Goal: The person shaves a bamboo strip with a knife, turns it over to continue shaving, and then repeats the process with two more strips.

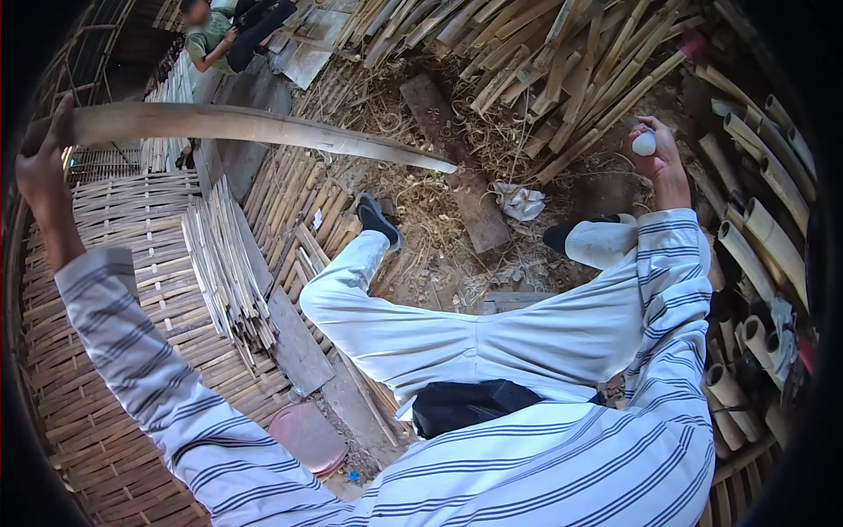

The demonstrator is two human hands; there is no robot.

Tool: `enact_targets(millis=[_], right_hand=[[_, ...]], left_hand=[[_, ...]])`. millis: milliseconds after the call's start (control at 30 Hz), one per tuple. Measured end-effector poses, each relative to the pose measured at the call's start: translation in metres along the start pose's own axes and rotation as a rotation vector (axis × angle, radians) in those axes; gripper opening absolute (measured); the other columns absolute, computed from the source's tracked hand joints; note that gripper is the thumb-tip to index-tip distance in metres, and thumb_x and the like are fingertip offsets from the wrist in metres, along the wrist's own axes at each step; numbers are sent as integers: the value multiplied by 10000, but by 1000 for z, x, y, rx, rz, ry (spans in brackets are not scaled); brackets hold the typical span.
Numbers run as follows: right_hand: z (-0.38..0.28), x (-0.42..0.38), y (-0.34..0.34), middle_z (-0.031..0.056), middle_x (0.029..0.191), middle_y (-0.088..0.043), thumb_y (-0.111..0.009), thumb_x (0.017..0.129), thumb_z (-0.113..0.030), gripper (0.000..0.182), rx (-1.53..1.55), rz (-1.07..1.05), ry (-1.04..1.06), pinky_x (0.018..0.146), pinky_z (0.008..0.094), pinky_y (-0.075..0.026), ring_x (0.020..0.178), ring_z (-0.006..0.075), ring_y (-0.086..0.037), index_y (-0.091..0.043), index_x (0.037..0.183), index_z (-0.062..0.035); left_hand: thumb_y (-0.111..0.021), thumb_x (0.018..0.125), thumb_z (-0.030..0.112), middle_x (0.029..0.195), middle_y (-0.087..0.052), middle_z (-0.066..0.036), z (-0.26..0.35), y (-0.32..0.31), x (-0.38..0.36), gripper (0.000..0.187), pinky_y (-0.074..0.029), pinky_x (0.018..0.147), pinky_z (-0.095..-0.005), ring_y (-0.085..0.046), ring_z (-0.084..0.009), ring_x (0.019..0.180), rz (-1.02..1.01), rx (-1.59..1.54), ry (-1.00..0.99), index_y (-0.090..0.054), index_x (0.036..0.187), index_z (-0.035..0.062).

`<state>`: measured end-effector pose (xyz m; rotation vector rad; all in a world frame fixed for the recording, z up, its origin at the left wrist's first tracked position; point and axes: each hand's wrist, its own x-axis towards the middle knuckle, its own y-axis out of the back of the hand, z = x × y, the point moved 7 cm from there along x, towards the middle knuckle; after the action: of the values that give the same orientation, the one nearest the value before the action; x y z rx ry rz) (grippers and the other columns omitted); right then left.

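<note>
My left hand (48,167) is raised at the far left, its fingers closed around one end of a long split bamboo slat (255,127). The slat reaches across to the right and tapers; its far end appears over a wooden plank (458,171) on the ground. On the right side, my right hand (669,167) is closed around an object with a white rounded end (644,143), perhaps a handle. The rest of that object is hidden by the hand and the viewing angle.
Split bamboo strips (562,61) are heaped at the top right, and cut bamboo tubes (773,246) lie along the right. Shavings (421,228) and a crumpled white wrapper (520,200) cover the ground. Woven bamboo (114,351) spans the left. Another person (215,39) sits at top left.
</note>
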<state>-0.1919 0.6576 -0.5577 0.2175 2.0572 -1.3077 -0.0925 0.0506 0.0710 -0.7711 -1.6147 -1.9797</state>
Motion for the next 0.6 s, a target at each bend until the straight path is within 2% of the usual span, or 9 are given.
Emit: enact_targets(millis=[33,133,233,333,467,533,600], right_hand=[[0,-2,-1,3,623,-507,-531,895,-54,92,11,3,-14,508,250,-516,528,106,-528,-460,835,-56],[-5,1,4,5,620,-513,-533,891,-55,94,-1,8,11,508,248,-514,523,114,-528,-464,827,-59],[-8,3,8,7,613,-515,-534,890,-55,93,4,23,14,508,249,-513,519,120,-529,-463,828,-57],[-8,1,7,9,606,-513,-534,889,-53,97,20,34,6,505,253,-511,517,124,-530,-458,830,-56],[-7,-3,4,11,605,-512,-537,889,-51,101,38,32,7,503,253,-508,518,126,-533,-451,835,-56],[-7,-4,3,13,609,-513,-538,888,-49,102,25,23,27,503,249,-507,518,124,-534,-449,839,-58],[-7,-5,0,14,612,-512,-538,888,-45,103,20,10,33,505,246,-507,519,122,-534,-448,841,-58]], left_hand=[[-795,780,155,932,-653,-84,-12,-5,7,399,-516,779,-278,-624,-155,810,16,-153,14,-635,1061,-79],[-891,655,189,990,-654,-124,-42,2,32,507,-539,773,-304,-629,-163,808,190,222,-32,-652,998,-97],[-891,645,165,1054,-624,-143,-61,1,44,566,-541,809,-300,-630,-183,849,174,182,92,-608,1053,-107],[-881,645,119,1040,-622,-142,-67,-1,43,581,-545,827,-310,-634,-195,849,189,44,75,-580,1088,-107],[-797,702,-20,934,-647,-120,-37,-5,20,347,-563,739,-278,-655,-177,780,350,-10,9,-623,999,-64],[-783,711,-22,935,-653,-123,-52,-6,15,306,-563,733,-281,-664,-187,810,380,-182,163,-629,975,-39],[-772,722,-17,943,-655,-119,-65,-8,15,310,-563,721,-284,-668,-193,835,317,-323,276,-612,987,-14]])
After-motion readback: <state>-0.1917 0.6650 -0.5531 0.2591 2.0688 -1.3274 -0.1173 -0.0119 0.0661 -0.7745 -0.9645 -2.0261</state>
